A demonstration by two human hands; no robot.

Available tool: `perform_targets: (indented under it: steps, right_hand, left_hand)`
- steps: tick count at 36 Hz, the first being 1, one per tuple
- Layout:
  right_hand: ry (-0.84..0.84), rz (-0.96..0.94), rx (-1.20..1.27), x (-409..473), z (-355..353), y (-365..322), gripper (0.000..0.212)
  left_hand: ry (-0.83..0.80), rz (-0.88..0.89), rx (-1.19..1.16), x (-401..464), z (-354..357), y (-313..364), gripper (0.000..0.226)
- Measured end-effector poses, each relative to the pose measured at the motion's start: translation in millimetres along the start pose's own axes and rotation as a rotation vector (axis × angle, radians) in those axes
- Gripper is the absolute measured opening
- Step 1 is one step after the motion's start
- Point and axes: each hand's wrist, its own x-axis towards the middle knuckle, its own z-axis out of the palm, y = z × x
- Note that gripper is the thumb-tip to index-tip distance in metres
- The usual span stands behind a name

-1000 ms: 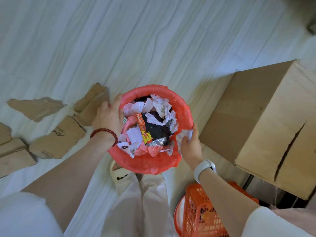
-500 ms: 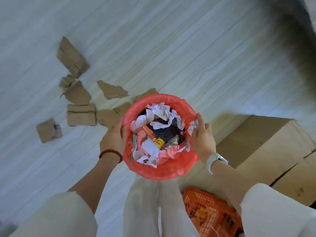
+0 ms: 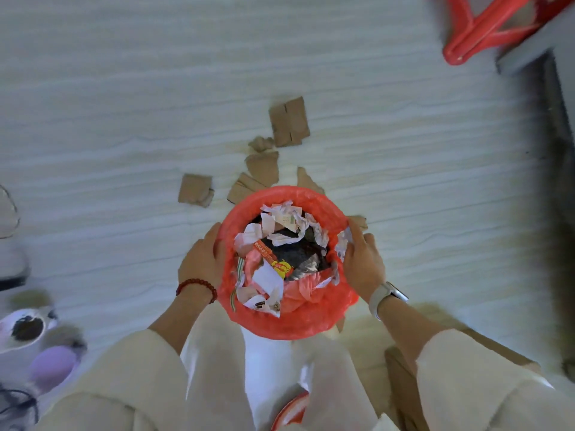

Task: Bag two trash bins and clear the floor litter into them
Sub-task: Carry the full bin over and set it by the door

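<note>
I count one bin [image 3: 280, 318] in my hands, lined with a red bag [image 3: 323, 213] and filled near the brim with crumpled paper [image 3: 281, 214], wrappers [image 3: 273, 262] and something dark. It sits at the centre of my view, above my pale trousers, with the floor [image 3: 124, 119] under it.

On the floor just beyond the bin I count about six cardboard scraps [image 3: 289, 122]: one larger folded piece farthest off, a small crumpled bit and a torn piece nearer, one apart to the left, and others partly hidden by the bin's far rim. A further sliver shows at the right rim.

My left hand [image 3: 202, 262] lies flat against the bin's left side, fingers straight and pointing away, a red bead bracelet [image 3: 196, 286] on the wrist; its grip is not closed. My right hand [image 3: 362, 262], with a white watch [image 3: 381, 298], is on the right rim, fingers pressed on the bag and a scrap of white paper there; I cannot tell whether they pinch it.

A cardboard box [image 3: 401, 387] lies near right, a red frame [image 3: 485, 29] far right.
</note>
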Motion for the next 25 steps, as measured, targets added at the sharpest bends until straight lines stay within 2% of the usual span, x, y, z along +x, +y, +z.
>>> perform_targets:
  steps: [4, 6, 9, 13, 16, 25]
  right_hand:
    - [-0.005, -0.045, -0.095, 1.4, 16.2, -107.5, 0.058]
    - [-0.021, -0.091, -0.163, 3.9, 25.7, -156.7, 0.060]
    - [-0.060, -0.146, -0.138, 8.4, 34.9, -230.4, 0.055]
    - [-0.065, -0.256, -0.256, 18.1, 44.6, -340.8, 0.056]
    - [-0.076, -0.373, -0.191, 33.7, 55.1, -408.5, 0.057]
    - [-0.100, -0.624, -0.221, 78.3, 70.3, -608.7, 0.051]
  left_hand:
    - [0.044, -0.013, -0.091, 24.5, -82.1, -47.3, 0.066]
    - [0.074, -0.047, -0.097, 36.4, -116.4, -74.5, 0.058]
    - [0.114, -0.113, -0.101, 55.3, -163.3, -115.6, 0.044]
    - [0.186, -0.207, -0.135, 83.4, -229.9, -174.5, 0.047]
    - [0.244, -0.262, -0.169, 100.2, -272.4, -203.9, 0.046]
    - [0.425, -0.400, -0.339, 162.2, -391.2, -269.5, 0.045]
